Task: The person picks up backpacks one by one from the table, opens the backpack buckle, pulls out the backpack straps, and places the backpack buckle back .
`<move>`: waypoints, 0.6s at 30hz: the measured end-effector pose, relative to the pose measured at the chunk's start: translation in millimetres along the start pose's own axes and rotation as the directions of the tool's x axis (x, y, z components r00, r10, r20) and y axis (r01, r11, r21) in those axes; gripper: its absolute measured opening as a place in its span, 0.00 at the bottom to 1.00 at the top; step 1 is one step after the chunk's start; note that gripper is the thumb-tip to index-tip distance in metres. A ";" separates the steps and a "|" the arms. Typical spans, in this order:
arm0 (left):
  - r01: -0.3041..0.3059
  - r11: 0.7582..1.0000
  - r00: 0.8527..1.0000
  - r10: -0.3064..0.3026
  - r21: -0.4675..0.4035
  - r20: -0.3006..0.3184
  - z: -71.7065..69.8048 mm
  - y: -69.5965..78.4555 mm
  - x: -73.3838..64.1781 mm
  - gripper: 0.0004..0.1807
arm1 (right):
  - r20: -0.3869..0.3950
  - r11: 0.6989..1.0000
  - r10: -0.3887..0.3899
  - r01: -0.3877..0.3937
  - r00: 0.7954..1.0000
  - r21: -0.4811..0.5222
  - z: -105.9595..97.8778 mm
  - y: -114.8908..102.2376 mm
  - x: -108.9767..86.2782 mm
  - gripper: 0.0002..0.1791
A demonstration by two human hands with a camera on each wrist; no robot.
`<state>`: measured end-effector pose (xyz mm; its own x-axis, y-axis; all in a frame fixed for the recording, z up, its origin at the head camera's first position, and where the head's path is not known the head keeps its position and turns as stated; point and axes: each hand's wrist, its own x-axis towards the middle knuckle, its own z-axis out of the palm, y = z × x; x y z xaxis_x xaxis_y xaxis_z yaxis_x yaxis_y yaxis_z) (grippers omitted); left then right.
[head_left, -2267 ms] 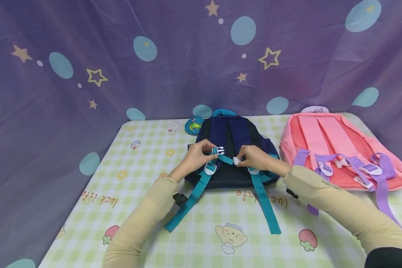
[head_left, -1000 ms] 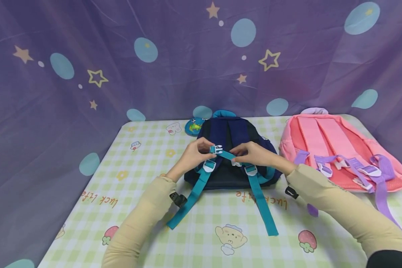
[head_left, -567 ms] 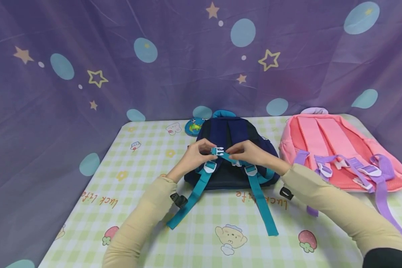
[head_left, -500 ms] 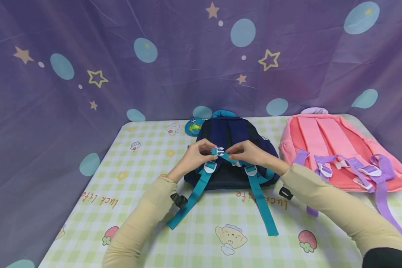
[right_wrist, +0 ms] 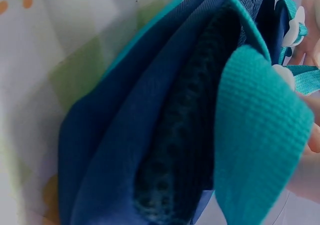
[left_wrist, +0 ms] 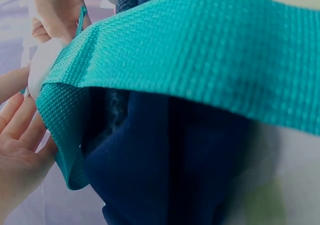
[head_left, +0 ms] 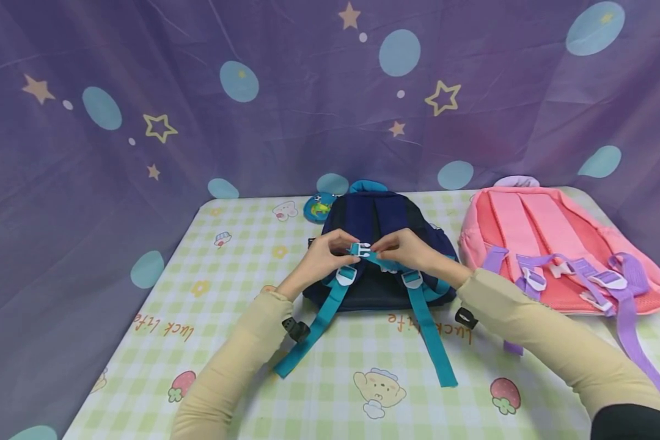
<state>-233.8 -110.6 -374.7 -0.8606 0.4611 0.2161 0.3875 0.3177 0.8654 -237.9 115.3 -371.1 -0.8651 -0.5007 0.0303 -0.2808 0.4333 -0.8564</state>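
Note:
A dark navy backpack [head_left: 363, 290] with teal straps lies back panel up on the table. My left hand [head_left: 320, 256] pinches a white pronged buckle half [head_left: 362, 250] above it; the left wrist view shows this buckle half [left_wrist: 45, 67] between thumb and fingers, teal webbing [left_wrist: 150, 55] looping away. Close to the prongs, my right hand [head_left: 412, 252] pinches the teal strap [head_left: 382, 261] with thumb and fingertips. The white socket half [head_left: 388, 269] hangs under the right fingers, partly hidden. In the right wrist view the strap [right_wrist: 260, 130] bulges in a loop beside the right hand.
A pink backpack [head_left: 514, 220] with purple straps lies at the right. A round blue pouch [head_left: 318, 209] sits behind the navy backpack's left side. Two loose teal strap ends [head_left: 431, 342] run toward the front of the checked tablecloth [head_left: 225, 354]. A purple curtain [head_left: 308, 140] hangs behind.
My right hand has gone from pinching the white socket half to pinching the teal strap and has moved left, closer to the prongs. My left hand keeps its pinch with small shifts.

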 end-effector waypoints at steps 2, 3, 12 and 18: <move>0.001 1.000 1.000 -0.001 0.005 -0.001 -0.1 -0.4 -0.5 0.15 | -0.009 1.000 -0.002 0.002 1.000 0.000 -0.1 0.1 -0.5 0.12; 0.003 1.000 1.000 -0.003 0.010 -0.002 0.0 -0.6 -0.7 0.15 | -0.012 1.000 -0.004 0.004 1.000 0.000 -0.1 0.6 -0.3 0.12; 0.000 0.993 1.000 0.001 0.115 -0.010 1.6 0.9 -2.6 0.14 | -0.019 1.000 0.009 -0.009 1.000 0.018 0.1 3.0 3.1 0.12; -0.039 0.982 0.999 0.041 0.183 -0.005 1.3 2.3 -3.6 0.14 | -0.015 0.999 0.018 -0.018 1.000 0.029 0.0 -0.8 2.3 0.13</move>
<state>-229.3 -110.4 -374.1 -0.8457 0.4698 0.2531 0.4748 0.4460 0.7587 -239.7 113.8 -370.4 -0.8762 -0.4813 0.0226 -0.2535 0.4205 -0.8712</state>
